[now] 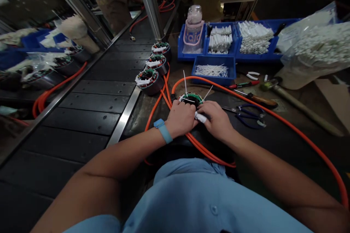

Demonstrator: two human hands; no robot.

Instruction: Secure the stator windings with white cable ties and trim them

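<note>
A motor stator (194, 96) with green windings sits on the bench in front of me, its near side hidden by my hands. Thin white cable ties (185, 83) stick up from its ring. My left hand (181, 117) lies closed over the near left rim; whatever its curled fingers grip is hidden. Between thumb and fingers of my right hand (218, 119) is a short white sleeve (201, 117), held at the stator's near right edge. An orange cable (290, 122) loops around the stator and to the right.
Several finished-looking stators (150, 83) stand beside the slatted conveyor (93, 102) at left. Blue bins (236, 56) hold white sleeves; a blue tray (214, 79) holds cable ties. Blue-handled pliers (250, 115), a screwdriver (262, 100) and a hammer (306, 107) lie right. Two people stand beyond.
</note>
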